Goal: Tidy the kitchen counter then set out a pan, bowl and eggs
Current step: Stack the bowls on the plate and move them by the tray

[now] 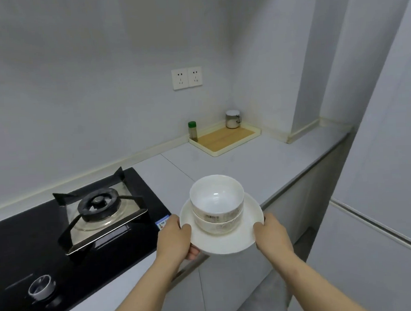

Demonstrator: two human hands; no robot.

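Because the two stacked bowls [217, 202] stood loose on the plate [229, 246], only their own weight kept them there, so a small tilt or a bump against the counter [224, 163] could have made them slide off and break. The left grip [174, 234] pinched the plate's left rim, thumb on top and fingers under, and the right grip [273, 233] held the right rim. The bowls sat between both grips, touched by neither, above the counter's front edge.
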